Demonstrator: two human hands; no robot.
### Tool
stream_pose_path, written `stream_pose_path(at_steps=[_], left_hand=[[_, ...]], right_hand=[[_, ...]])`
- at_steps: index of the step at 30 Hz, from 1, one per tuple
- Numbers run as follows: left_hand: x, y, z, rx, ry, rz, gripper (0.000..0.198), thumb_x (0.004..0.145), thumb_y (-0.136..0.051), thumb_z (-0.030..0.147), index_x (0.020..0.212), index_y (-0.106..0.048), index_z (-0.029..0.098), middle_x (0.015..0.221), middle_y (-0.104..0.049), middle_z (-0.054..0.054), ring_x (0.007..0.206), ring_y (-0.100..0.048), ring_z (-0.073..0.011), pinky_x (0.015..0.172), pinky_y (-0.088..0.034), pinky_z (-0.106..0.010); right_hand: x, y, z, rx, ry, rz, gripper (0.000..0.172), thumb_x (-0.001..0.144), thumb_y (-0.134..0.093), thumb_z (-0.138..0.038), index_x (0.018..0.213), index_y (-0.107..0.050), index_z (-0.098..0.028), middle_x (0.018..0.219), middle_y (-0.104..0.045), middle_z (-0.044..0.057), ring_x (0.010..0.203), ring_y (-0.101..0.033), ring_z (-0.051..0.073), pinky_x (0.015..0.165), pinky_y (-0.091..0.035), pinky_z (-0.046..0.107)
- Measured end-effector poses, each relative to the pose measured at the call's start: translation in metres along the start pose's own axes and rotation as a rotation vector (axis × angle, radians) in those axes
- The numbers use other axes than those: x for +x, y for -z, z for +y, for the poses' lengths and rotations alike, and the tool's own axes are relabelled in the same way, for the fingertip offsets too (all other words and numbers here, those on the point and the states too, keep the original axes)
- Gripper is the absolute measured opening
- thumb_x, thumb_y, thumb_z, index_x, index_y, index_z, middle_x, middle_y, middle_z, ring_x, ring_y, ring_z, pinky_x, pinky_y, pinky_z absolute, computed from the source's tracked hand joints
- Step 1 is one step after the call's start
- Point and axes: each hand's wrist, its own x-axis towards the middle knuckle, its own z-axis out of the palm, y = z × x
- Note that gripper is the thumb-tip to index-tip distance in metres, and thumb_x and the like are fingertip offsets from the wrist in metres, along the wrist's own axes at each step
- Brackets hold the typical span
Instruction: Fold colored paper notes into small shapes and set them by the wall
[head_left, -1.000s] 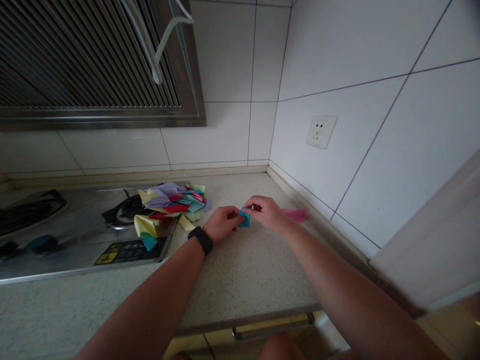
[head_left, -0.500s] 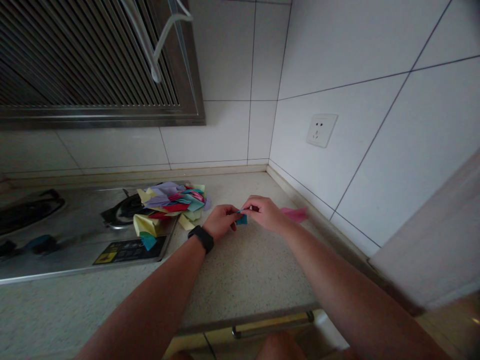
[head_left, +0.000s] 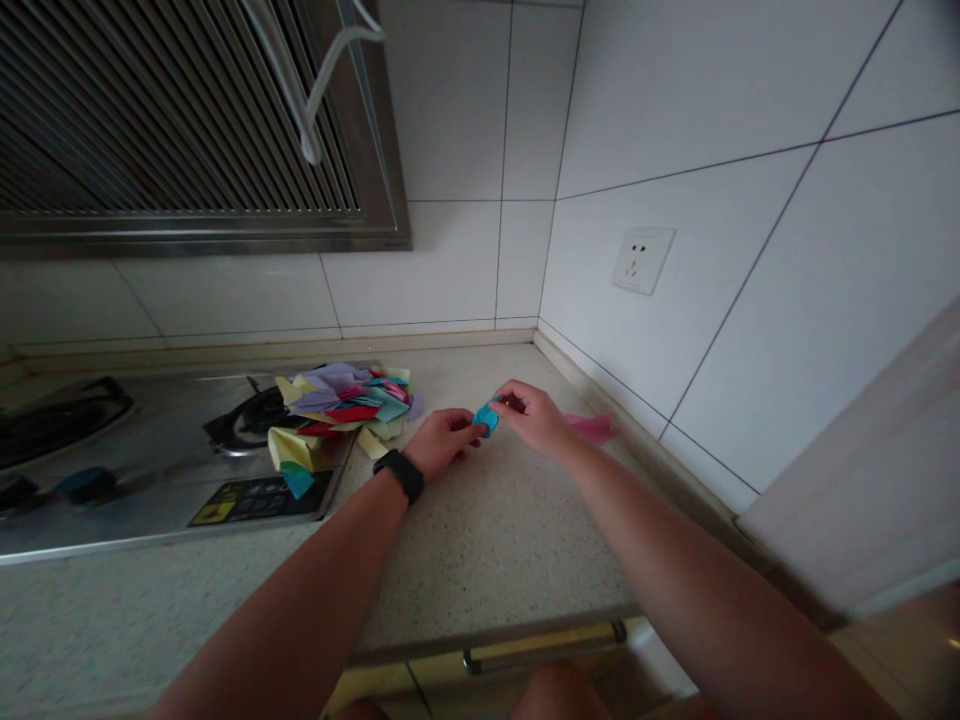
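A small piece of blue paper (head_left: 486, 419) is held just above the speckled countertop (head_left: 487, 540), between my two hands. My left hand (head_left: 444, 440), with a black watch on its wrist, pinches the paper's lower left side between thumb and fingers. My right hand (head_left: 531, 415) grips its upper right edge with thumb and fingertips. The paper looks folded, though the fingers cover part of it. Behind my right wrist lies a pink sheet of paper (head_left: 592, 428), partly hidden by the arm.
A heap of coloured papers (head_left: 337, 395) lies left of my hands, overlapping the gas stove (head_left: 165, 400). A range hood (head_left: 187, 120) hangs above it. Tiled walls meet at the corner, with a power socket (head_left: 643, 260) on the right one. A drawer handle (head_left: 544, 647) runs below the counter edge.
The blue paper has turned up, so its flat face now shows between my hands. My right hand has shifted slightly up and to the right. The paper heap is unchanged.
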Motion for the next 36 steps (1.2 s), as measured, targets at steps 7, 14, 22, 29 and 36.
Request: stream_pose_path(at_steps=[7,14,22,29,36], left_hand=[[0.004,0.01,-0.006,0.169,-0.09,0.184,0.033,0.08,-0.063,0.042,0.096,-0.065,0.014,0.072,-0.065,-0.004,0.06,-0.057,-0.0113,0.051,-0.041,-0.02],[-0.003,0.009,0.004,0.531,-0.214,0.258,0.021,0.081,-0.063,0.033,0.093,-0.073,0.019,0.079,-0.069,-0.003,0.07,-0.059,-0.0125,0.063,-0.04,-0.022],[-0.007,0.002,0.008,0.542,-0.192,0.223,0.028,0.084,-0.06,0.039,0.103,-0.074,0.023,0.081,-0.07,-0.002,0.069,-0.061,-0.0132,0.061,-0.04,-0.022],[-0.01,-0.001,0.009,0.452,-0.233,0.198,0.032,0.085,-0.058,0.04,0.108,-0.072,0.022,0.08,-0.07,-0.002,0.07,-0.063,-0.0135,0.061,-0.043,-0.021],[-0.008,-0.005,0.007,0.179,-0.133,0.107,0.04,0.085,-0.058,0.044,0.111,-0.069,0.016,0.084,-0.07,-0.006,0.073,-0.066,-0.0156,0.055,-0.045,-0.02]], right_hand=[[-0.001,0.001,0.0,-0.047,-0.004,-0.049,0.017,0.085,-0.058,-0.032,0.093,-0.056,-0.018,0.079,-0.057,0.0,0.068,-0.051,0.01,0.061,-0.039,0.022],[-0.004,0.003,-0.01,-0.164,0.146,-0.124,0.011,0.082,-0.064,-0.025,0.092,-0.066,-0.019,0.086,-0.063,0.002,0.074,-0.054,0.011,0.066,-0.04,0.023],[0.0,0.006,-0.004,-0.227,0.238,-0.025,0.004,0.081,-0.068,-0.023,0.084,-0.069,-0.02,0.079,-0.065,0.001,0.077,-0.055,0.013,0.071,-0.041,0.026],[0.0,0.008,-0.005,-0.23,0.21,0.035,0.006,0.081,-0.068,-0.024,0.085,-0.07,-0.021,0.08,-0.066,0.001,0.078,-0.057,0.013,0.072,-0.042,0.027],[-0.001,0.007,-0.008,-0.241,0.251,0.063,0.005,0.081,-0.068,-0.025,0.082,-0.068,-0.02,0.079,-0.065,0.003,0.077,-0.056,0.015,0.074,-0.042,0.03]])
